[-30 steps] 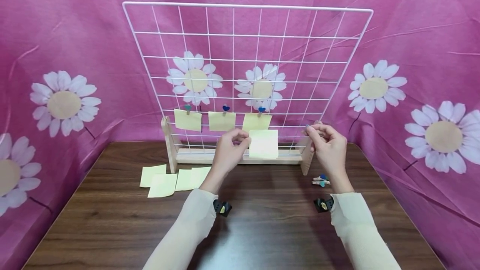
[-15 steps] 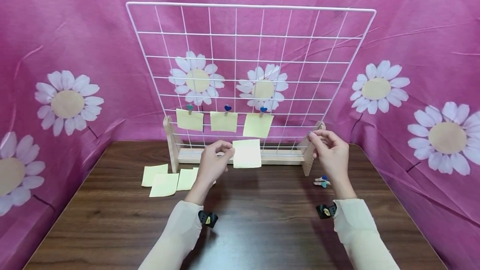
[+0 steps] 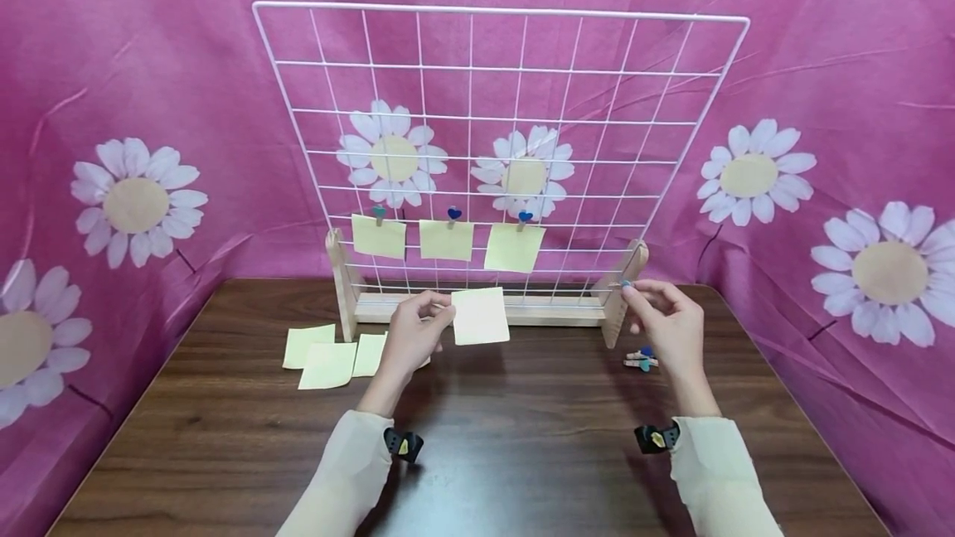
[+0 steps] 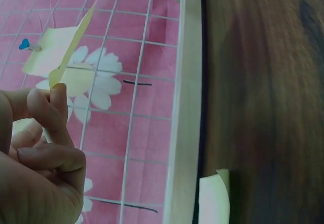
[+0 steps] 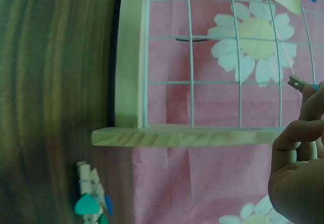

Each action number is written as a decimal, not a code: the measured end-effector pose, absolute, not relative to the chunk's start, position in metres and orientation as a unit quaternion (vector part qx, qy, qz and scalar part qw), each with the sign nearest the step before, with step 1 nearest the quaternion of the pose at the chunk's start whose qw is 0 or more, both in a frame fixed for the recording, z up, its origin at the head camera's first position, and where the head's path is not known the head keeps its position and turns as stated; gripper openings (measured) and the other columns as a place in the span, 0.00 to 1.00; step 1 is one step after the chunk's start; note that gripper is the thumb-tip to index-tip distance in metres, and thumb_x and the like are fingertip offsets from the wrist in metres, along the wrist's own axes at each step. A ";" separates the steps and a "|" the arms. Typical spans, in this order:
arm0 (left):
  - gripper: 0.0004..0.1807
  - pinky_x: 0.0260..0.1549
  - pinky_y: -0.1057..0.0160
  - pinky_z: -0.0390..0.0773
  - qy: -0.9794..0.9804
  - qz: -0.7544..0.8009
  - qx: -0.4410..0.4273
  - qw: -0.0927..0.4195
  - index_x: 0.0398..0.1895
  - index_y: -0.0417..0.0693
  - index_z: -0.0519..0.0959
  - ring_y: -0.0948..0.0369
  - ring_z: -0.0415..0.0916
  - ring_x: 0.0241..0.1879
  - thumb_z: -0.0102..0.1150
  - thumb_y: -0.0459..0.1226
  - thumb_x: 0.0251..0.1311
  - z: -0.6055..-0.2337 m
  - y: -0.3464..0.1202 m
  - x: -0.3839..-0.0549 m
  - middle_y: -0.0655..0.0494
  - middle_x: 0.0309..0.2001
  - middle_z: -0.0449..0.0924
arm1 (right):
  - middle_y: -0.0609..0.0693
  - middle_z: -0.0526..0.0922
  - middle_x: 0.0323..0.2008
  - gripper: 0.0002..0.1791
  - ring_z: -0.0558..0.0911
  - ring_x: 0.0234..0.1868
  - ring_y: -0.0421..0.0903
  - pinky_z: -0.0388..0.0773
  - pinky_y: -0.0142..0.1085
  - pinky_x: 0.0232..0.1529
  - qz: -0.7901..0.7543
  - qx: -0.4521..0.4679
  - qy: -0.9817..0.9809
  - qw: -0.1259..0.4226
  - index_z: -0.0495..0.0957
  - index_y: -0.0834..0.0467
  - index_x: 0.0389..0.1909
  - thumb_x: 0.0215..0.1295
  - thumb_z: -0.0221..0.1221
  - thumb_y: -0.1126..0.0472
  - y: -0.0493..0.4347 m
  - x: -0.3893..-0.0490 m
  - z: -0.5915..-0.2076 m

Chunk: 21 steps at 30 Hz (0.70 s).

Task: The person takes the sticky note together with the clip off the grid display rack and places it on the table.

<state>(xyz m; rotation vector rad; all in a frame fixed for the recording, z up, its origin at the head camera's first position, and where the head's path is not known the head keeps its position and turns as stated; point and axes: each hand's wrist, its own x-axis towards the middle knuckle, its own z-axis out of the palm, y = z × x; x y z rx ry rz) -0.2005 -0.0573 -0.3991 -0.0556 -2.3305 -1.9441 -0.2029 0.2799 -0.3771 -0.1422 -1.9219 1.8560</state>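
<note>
My left hand (image 3: 414,331) pinches the left edge of a pale yellow sticky note (image 3: 481,316), held in front of the rack's lower bar. A mini clothespin (image 5: 298,84) with a teal heart is between the thumb and fingers of my right hand (image 3: 671,330), near the rack's right foot. Behind stands a white wire grid (image 3: 470,68) on a wooden base (image 3: 552,316). On it hang three sticky notes, a left one (image 3: 378,237), a middle one (image 3: 446,240) and a right one (image 3: 515,249), each under a heart clothespin.
Several loose sticky notes (image 3: 327,366) lie on the brown table (image 3: 522,454) at the left, partly behind my left hand. A few heart clothespins (image 3: 642,360) lie beside the right foot of the stand. A pink flowered cloth (image 3: 776,56) hangs behind everything.
My left hand has moved left and down, carrying the sticky note away from the hanging right one. My right hand, with its clothespin, has lowered slightly.
</note>
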 end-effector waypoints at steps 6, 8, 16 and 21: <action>0.07 0.20 0.50 0.81 -0.769 -0.637 -0.013 0.048 0.44 0.41 0.85 0.54 0.71 0.13 0.63 0.34 0.65 -0.407 -0.067 -0.198 0.48 0.34 0.84 | 0.43 0.85 0.22 0.07 0.74 0.13 0.40 0.73 0.28 0.17 0.662 -0.083 -0.715 0.209 0.84 0.64 0.39 0.62 0.70 0.66 0.287 -0.196 -0.383; 0.07 0.21 0.50 0.82 -0.768 -0.638 -0.012 0.048 0.44 0.40 0.84 0.53 0.72 0.14 0.62 0.33 0.66 -0.409 -0.070 -0.198 0.45 0.34 0.84 | 0.44 0.85 0.23 0.08 0.75 0.13 0.40 0.73 0.27 0.16 0.656 -0.082 -0.721 0.208 0.84 0.63 0.39 0.63 0.70 0.63 0.287 -0.195 -0.386; 0.07 0.15 0.69 0.71 -0.762 -0.647 -0.003 0.027 0.45 0.37 0.83 0.59 0.68 0.12 0.61 0.31 0.68 -0.422 -0.076 -0.195 0.47 0.36 0.81 | 0.46 0.87 0.24 0.06 0.73 0.12 0.38 0.69 0.27 0.14 0.659 -0.105 -0.716 0.205 0.85 0.62 0.38 0.62 0.70 0.65 0.293 -0.187 -0.401; 0.06 0.17 0.69 0.73 -0.759 -0.651 0.011 0.028 0.44 0.37 0.83 0.64 0.66 0.12 0.61 0.30 0.68 -0.427 -0.083 -0.194 0.46 0.36 0.81 | 0.44 0.87 0.24 0.05 0.73 0.12 0.38 0.70 0.26 0.15 0.644 -0.106 -0.731 0.202 0.85 0.62 0.38 0.64 0.69 0.65 0.298 -0.186 -0.407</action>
